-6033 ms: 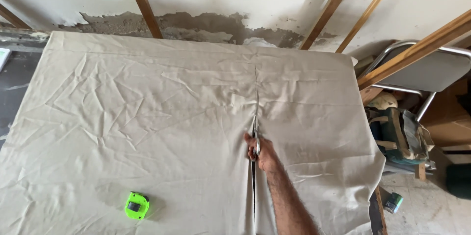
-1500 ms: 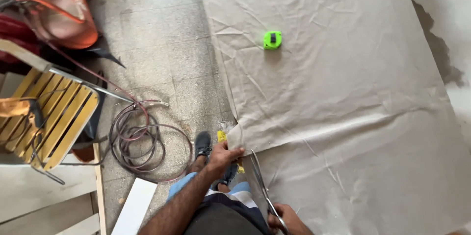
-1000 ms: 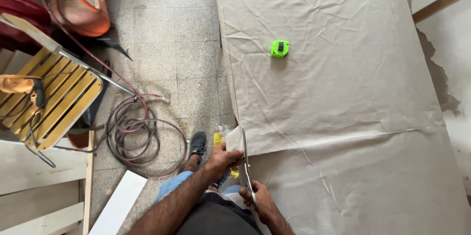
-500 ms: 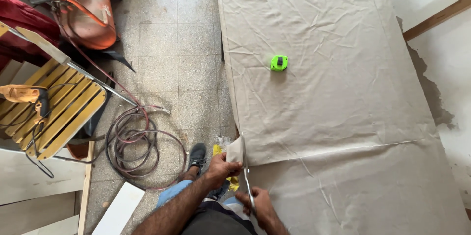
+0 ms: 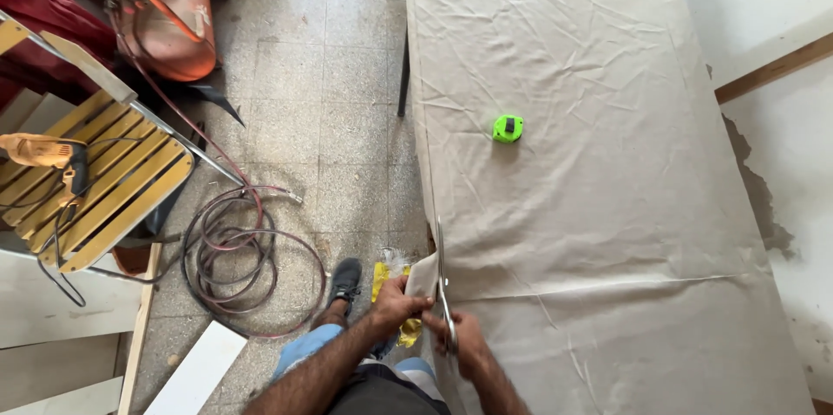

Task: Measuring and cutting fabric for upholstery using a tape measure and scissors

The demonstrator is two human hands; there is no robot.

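Beige cloth [image 5: 599, 233] | left hand [image 5: 397, 304] grip pinches its edge | right hand [image 5: 464, 346] grip clamps scissors [image 5: 442, 281] | green tape measure [image 5: 508, 129] lies apart

"What kind of place is this?"

"A workshop, I think. See the orange air tank [image 5: 169, 20] on the floor, with a long hose [image 5: 230, 250] curled up in loops beside it?"

"Yes. And a yellow power tool [image 5: 39, 150] is lying on that yellow slatted chair [image 5: 104, 181]."

"Right. A big counter [image 5: 401, 77] is covered with a wide sheet of pale cloth [image 5: 599, 207], and a small green tape measure [image 5: 508, 128] sits on it."

"The floor [image 5: 347, 111] is speckled grey tile, a bit dusty."

"The white wall [image 5: 764, 25] has paint peeling off near the bottom, and wooden boards [image 5: 186, 380] lie about on the floor. It is a place for making things."
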